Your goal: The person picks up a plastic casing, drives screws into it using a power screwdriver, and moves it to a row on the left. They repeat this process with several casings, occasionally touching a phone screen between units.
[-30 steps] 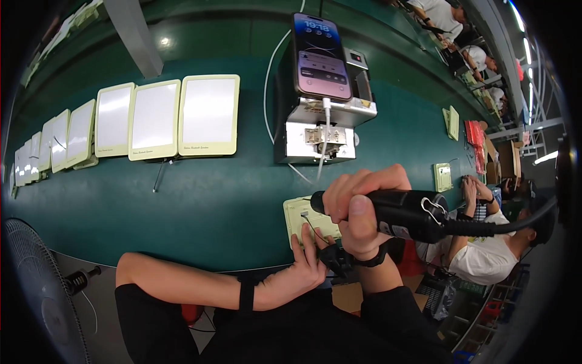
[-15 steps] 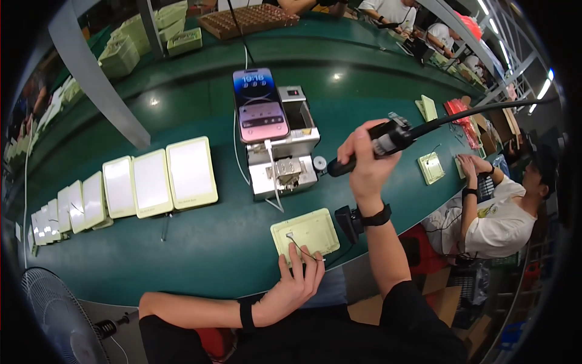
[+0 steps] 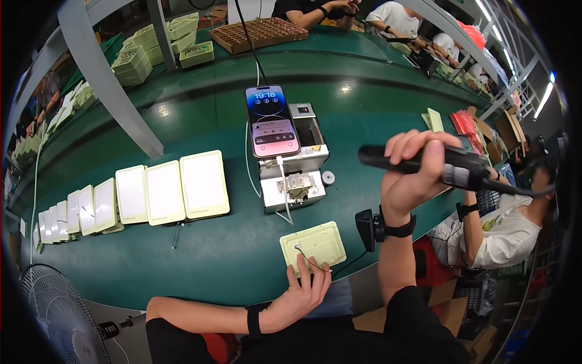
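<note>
My right hand (image 3: 412, 176) is raised to the right of the metal machine, fingers wrapped round a black corded electric screwdriver (image 3: 458, 175). The tool lies nearly level, smeared a little by motion. My left hand (image 3: 297, 300) rests at the near edge of a pale green plastic shell (image 3: 330, 241), its fingers stretched over that edge, slightly apart. The thumb is hidden. Beside the fingertips, a thin dark wire (image 3: 307, 259) runs from a small white connector (image 3: 297, 247) in the shell. The shell lies flat on the green table (image 3: 242, 255), inner side up.
A phone (image 3: 272, 124) leans on the metal machine (image 3: 297, 188) beyond the shell. Overlapping white-faced panels (image 3: 203, 185) line the left. A grey post (image 3: 115, 91) rises behind them; a fan (image 3: 63, 315) stands at lower left. A co-worker (image 3: 509, 224) sits at right.
My right hand has moved right and turned the screwdriver, its blunt end now pointing left. The view has shifted slightly. My left hand stays at the shell.
</note>
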The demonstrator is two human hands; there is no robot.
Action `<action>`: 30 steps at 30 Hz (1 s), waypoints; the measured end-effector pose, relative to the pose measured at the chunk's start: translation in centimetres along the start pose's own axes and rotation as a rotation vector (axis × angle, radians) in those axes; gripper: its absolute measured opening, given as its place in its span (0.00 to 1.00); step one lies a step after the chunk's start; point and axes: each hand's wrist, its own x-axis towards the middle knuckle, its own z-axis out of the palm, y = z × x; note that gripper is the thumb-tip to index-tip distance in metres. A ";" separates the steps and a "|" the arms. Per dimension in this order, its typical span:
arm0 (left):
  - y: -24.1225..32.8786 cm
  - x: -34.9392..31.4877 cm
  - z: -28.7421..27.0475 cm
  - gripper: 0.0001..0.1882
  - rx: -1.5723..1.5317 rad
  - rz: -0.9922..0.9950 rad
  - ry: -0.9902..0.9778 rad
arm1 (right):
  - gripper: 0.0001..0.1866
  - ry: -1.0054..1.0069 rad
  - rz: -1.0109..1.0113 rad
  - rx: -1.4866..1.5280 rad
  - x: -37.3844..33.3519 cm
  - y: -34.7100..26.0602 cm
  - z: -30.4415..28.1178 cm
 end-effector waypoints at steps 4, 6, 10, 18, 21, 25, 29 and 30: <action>0.0 0.1 0.0 0.24 -0.004 -0.002 0.023 | 0.08 -0.084 -0.188 0.082 2.0 1.4 4.2; 0.1 0.1 0.2 0.24 -0.016 0.006 0.032 | 0.08 -0.158 -0.111 0.039 1.5 1.7 3.8; -0.1 -0.1 0.5 0.24 0.009 -0.013 0.038 | 0.08 -0.281 -0.004 0.098 -0.2 0.2 2.8; -0.1 -0.3 0.3 0.23 -0.004 -0.025 0.039 | 0.08 -0.350 0.286 0.046 -4.5 -0.6 5.0; 0.0 0.1 0.3 0.22 0.001 -0.028 0.041 | 0.09 -0.362 0.280 -0.099 -4.9 0.4 4.7; -0.1 0.2 0.5 0.22 0.011 -0.026 0.035 | 0.09 -0.386 0.336 -0.085 -5.4 -0.8 4.7; -0.4 -0.5 0.6 0.22 0.000 -0.034 0.026 | 0.10 -0.396 0.401 -0.013 -6.7 -2.2 2.4; -0.5 -0.3 0.7 0.22 0.012 -0.027 0.034 | 0.10 -0.392 0.402 -0.010 -6.8 -2.5 1.6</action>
